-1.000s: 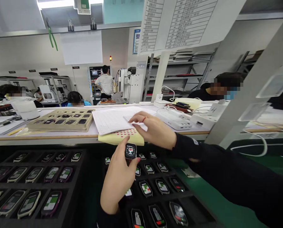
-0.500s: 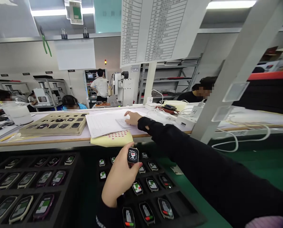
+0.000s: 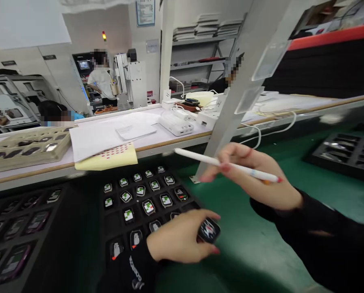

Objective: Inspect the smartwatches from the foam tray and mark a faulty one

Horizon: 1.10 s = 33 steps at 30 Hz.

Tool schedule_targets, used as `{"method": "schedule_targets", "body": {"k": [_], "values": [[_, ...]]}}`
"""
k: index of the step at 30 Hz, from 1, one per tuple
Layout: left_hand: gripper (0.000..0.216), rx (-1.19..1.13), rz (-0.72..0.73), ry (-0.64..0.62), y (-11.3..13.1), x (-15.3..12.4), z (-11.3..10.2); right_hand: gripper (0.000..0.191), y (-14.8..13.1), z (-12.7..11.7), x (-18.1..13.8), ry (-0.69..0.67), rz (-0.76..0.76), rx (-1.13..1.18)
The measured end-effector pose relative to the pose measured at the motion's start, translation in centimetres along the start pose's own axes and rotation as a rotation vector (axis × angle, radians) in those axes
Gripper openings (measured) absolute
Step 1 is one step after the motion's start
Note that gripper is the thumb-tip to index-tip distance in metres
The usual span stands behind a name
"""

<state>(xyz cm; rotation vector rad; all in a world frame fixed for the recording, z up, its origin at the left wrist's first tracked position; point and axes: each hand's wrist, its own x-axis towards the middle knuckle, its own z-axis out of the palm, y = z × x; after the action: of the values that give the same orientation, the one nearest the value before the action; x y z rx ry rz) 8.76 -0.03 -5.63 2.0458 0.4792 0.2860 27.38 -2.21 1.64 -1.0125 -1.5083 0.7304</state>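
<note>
My left hand (image 3: 180,238) is closed around a smartwatch (image 3: 210,231), gripping the case by its edges between thumb and fingers. Its dark screen shows a watch face. Up and to the right, my right hand (image 3: 258,177) pinches a slim white pen (image 3: 197,155) with a red end, held nearly level above the green bench. Below my left hand lies a black foam tray (image 3: 112,225) with rows of watches; many screens show green and white blocks, some a red mark. My left hand and sleeve hide part of its front rows.
A second black tray (image 3: 67,215) of watches stands at the left, another dark tray (image 3: 331,156) at the far right. On the raised shelf lie papers (image 3: 93,142), a yellow sheet (image 3: 108,160), a beige tray (image 3: 58,150) and a white charger (image 3: 177,124). A slanted post (image 3: 230,110) rises behind my right hand.
My right hand has left the papers on the shelf, come right and closer, and now has the pen. My left hand has carried the watch right and down. The view has turned right.
</note>
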Motion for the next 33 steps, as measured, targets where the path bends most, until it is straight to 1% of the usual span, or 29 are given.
{"method": "schedule_targets", "body": {"k": [1, 2, 3, 4, 6, 7, 8, 9, 10, 11, 12, 14, 17, 18, 20, 22, 24, 25, 28, 30, 33], "values": [[0.064, -0.009, 0.007, -0.092, -0.3, 0.5, 1.5, 0.042, 1.0, -1.2, -1.6, 0.106, 0.008, 0.001], [0.065, -0.018, 0.005, -0.163, -0.8, 0.9, 3.1, 0.049, 2.0, -2.3, -3.1, 0.145, 0.059, 0.031], [0.065, -0.029, -0.009, -0.196, -1.5, 1.2, 4.6, 0.053, 3.2, -3.2, -4.6, 0.137, 0.118, 0.097], [0.064, -0.036, -0.027, -0.193, -2.3, 1.3, 6.1, 0.053, 4.3, -4.0, -6.0, 0.122, 0.182, 0.172], [0.066, -0.031, -0.081, -0.097, -4.1, 1.2, 8.7, 0.049, 6.7, -4.8, -8.9, 0.092, 0.324, 0.302], [0.067, -0.024, -0.098, -0.056, -4.9, 1.0, 9.7, 0.043, 7.8, -4.9, -10.3, 0.109, 0.369, 0.340], [0.068, -0.021, -0.110, -0.027, -5.6, 0.7, 10.4, 0.037, 8.9, -4.9, -11.7, 0.152, 0.386, 0.365], [0.067, -0.023, -0.112, -0.013, -6.1, 0.5, 10.8, 0.035, 9.9, -4.6, -12.9, 0.211, 0.393, 0.385], [0.065, -0.024, -0.110, -0.003, -6.5, 0.4, 11.1, 0.041, 10.9, -4.3, -14.1, 0.269, 0.401, 0.416], [0.062, -0.021, -0.112, 0.013, -6.7, 0.3, 11.2, 0.047, 11.7, -3.9, -15.0, 0.297, 0.428, 0.455], [0.059, -0.009, -0.119, 0.034, -6.8, 0.4, 11.3, 0.049, 12.5, -3.5, -15.8, 0.288, 0.476, 0.495], [0.055, 0.038, -0.141, 0.084, -6.9, 0.6, 11.3, 0.046, 13.7, -3.0, -16.7, 0.191, 0.575, 0.556], [0.056, 0.121, -0.163, 0.102, -6.7, 1.0, 11.5, 0.052, 14.7, -2.7, -16.9, 0.051, 0.654, 0.573], [0.059, 0.142, -0.164, 0.095, -6.6, 1.1, 11.7, 0.051, 14.9, -2.7, -16.8, 0.033, 0.669, 0.561], [0.060, 0.190, -0.164, 0.082, -6.5, 1.2, 11.9, 0.043, 15.2, -2.6, -16.8, 0.029, 0.700, 0.500], [0.055, 0.241, -0.162, 0.070, -6.5, 1.3, 12.0, 0.041, 15.3, -2.1, -16.8, 0.046, 0.722, 0.404], [0.048, 0.285, -0.167, 0.064, -6.5, 1.4, 12.1, 0.046, 15.2, -1.5, -16.9, 0.088, 0.694, 0.272], [0.047, 0.298, -0.170, 0.064, -6.6, 1.5, 12.2, 0.049, 15.2, -1.1, -17.0, 0.115, 0.653, 0.190], [0.056, 0.329, -0.179, 0.071, -6.7, 1.7, 12.5, 0.055, 15.1, -0.1, -16.9, 0.172, 0.496, -0.054], [0.062, 0.351, -0.176, 0.073, -6.7, 1.8, 12.6, 0.053, 14.9, 0.3, -16.8, 0.167, 0.437, -0.146], [0.052, 0.364, -0.171, 0.080, -6.7, 2.0, 12.7, 0.048, 14.7, 0.4, -16.7, 0.153, 0.386, -0.225]]}}
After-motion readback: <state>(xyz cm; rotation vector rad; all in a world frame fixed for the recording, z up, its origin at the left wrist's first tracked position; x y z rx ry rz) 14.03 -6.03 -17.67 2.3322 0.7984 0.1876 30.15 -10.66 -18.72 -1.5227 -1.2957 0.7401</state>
